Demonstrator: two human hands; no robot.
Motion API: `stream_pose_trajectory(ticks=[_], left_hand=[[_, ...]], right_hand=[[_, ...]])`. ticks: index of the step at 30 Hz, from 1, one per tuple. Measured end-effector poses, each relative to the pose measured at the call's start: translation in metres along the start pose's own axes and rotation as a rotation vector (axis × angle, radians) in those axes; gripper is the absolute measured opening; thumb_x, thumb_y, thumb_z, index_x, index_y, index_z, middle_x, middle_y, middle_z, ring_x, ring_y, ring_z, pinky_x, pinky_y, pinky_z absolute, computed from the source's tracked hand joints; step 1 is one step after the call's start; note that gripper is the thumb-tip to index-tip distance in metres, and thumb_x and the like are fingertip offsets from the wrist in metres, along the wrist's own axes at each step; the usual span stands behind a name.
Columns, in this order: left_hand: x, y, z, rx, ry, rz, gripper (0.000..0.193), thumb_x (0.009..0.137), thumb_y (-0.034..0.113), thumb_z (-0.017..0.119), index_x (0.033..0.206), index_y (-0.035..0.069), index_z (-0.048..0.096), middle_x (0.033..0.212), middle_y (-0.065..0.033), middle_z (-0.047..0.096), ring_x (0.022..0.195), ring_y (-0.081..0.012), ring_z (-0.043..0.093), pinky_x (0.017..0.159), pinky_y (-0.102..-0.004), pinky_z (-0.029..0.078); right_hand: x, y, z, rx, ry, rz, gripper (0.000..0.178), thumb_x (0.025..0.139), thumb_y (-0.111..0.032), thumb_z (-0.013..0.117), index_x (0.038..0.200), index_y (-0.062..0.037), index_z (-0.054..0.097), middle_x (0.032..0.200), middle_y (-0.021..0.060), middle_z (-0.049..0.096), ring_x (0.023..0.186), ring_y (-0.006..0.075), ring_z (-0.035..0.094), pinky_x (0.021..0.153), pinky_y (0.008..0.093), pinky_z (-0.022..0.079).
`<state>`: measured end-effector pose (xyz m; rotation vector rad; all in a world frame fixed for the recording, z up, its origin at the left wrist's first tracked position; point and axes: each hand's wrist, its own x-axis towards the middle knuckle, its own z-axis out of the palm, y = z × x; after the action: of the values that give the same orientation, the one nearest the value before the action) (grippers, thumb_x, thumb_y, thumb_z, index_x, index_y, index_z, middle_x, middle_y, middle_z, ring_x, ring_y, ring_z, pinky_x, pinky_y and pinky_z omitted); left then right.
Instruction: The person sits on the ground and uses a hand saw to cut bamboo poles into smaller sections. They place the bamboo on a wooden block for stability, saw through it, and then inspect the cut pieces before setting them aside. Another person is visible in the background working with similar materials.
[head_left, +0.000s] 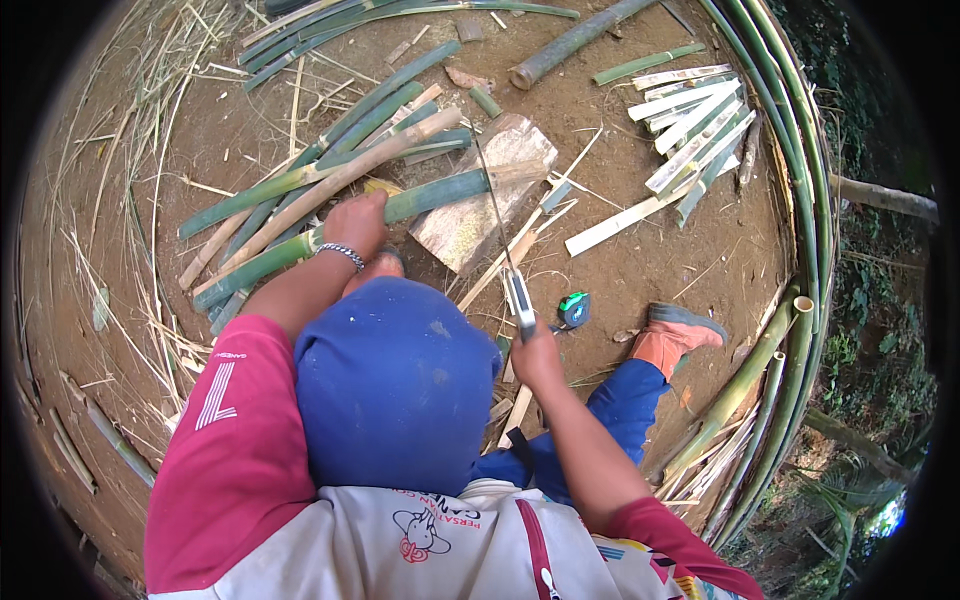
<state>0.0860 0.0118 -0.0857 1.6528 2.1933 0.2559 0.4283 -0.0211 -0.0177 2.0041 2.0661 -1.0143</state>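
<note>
My left hand (357,222), a bracelet at its wrist, is closed on a green bamboo pole (440,196) and presses it down. The pole's right end lies across a pale wooden block (450,238) on the ground. In my right hand (537,356) is the white and dark handle of a hand saw (518,300). Its thin blade, seen nearly edge-on, points away from me and crosses the bamboo close to the pole's right end, over the block. How deep the blade sits in the bamboo I cannot tell.
More bamboo poles (300,205) lie beside the held one. A pile of split bamboo strips (695,130) is at the far right, with a tape measure (574,309) near my right hand. Long bent poles (800,170) line the right edge. My orange boot (672,338) stands on the dirt.
</note>
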Motion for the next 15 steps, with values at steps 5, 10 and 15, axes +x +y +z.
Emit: stream_pose_trajectory(ticks=[5,10,15], left_hand=[[0.003,0.006,-0.001,0.004,0.005,-0.015,0.014,0.08,0.004,0.058,0.094,0.006,0.06,0.092,-0.0186,0.069,0.09,-0.0385,0.068,0.079,-0.0497,0.053],[0.003,-0.001,-0.004,-0.004,-0.021,-0.037,0.015,0.08,0.005,0.058,0.095,0.006,0.06,0.093,-0.0188,0.069,0.091,-0.0378,0.068,0.079,-0.0494,0.053],[0.001,0.005,-0.001,0.001,-0.012,-0.016,0.014,0.081,0.005,0.057,0.095,0.007,0.06,0.091,-0.0185,0.069,0.091,-0.0371,0.068,0.08,-0.0491,0.053]], right_hand=[[0.08,-0.081,-0.026,-0.025,-0.012,0.001,0.035,0.084,-0.007,0.058,0.118,0.0,0.057,0.1,0.0307,0.067,0.098,0.0463,0.065,0.086,0.0522,0.052],[-0.008,0.013,-0.005,-0.04,-0.011,0.049,0.03,0.085,-0.005,0.057,0.115,-0.0005,0.058,0.104,0.0304,0.066,0.098,0.0467,0.065,0.087,0.0527,0.051],[0.064,-0.037,-0.011,-0.009,0.008,0.012,0.023,0.085,-0.009,0.06,0.107,0.0004,0.058,0.1,0.0295,0.066,0.097,0.0475,0.064,0.084,0.0524,0.051]])
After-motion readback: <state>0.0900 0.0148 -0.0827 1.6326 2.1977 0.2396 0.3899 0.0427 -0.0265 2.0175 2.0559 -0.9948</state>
